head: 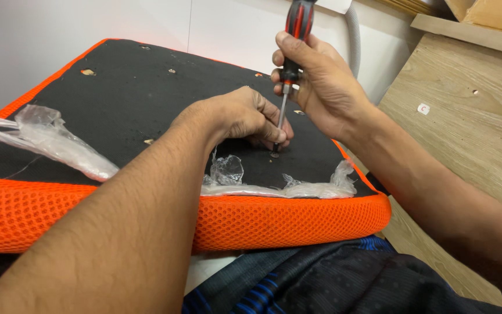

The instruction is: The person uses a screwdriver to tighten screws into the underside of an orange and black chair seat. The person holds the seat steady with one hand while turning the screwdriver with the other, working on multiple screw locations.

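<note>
The fingers of the left hand (245, 119) are curled together, their tips pinching the lower shaft of a screwdriver (289, 70) just above a screw (275, 154). The fingers of the right hand (315, 81) are wrapped tight around the screwdriver's red-and-black handle, the thumb lying across its front.

Largest is the cushion (117, 104), a seat pad lying upside down, with a black underside and an orange mesh rim. It rests partly over the person's lap, where dark cloth with blue stripes (321, 279) shows below its near edge. To the right stands a wood panel (466, 116) with small holes and bits of white sticker, close to the cushion's right edge. A grey hose (354, 35) runs down the white wall behind the right hand.

Torn clear plastic wrap (59, 142) clings along the cushion's near edge, bunched at the left and again near the right corner.

The screwdriver stands nearly upright, tilted slightly, its tip on the screw. The screw sits in the black underside near the cushion's near right corner, just behind the plastic. Several other small holes dot the black surface toward its far edge.
</note>
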